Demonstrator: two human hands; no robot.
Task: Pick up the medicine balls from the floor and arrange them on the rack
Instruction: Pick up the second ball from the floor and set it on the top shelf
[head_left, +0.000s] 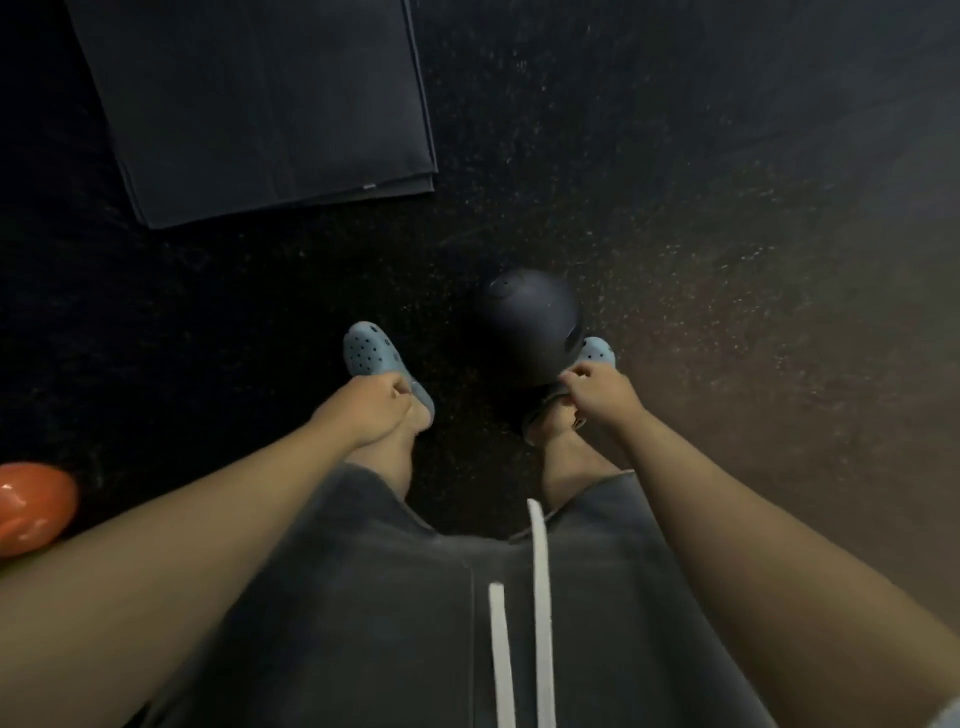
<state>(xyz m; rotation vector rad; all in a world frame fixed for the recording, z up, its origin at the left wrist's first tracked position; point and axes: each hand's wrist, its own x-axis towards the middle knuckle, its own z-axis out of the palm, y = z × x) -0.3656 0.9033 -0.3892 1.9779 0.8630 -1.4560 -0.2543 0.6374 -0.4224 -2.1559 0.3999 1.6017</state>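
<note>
The orange ball (34, 501) is cut off by the picture's left edge and partly hidden behind the left forearm. The dark medicine ball (527, 325) covers most of the right clog (597, 351). The folded mat (249, 104) runs off the top edge.

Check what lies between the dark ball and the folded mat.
Head view: only bare speckled floor lies between the dark ball and the folded mat.

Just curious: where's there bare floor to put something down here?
The floor right of the dark ball is bare, as is the strip between the mat and the shoes. It is crowded around the feet and by the orange ball.
</note>
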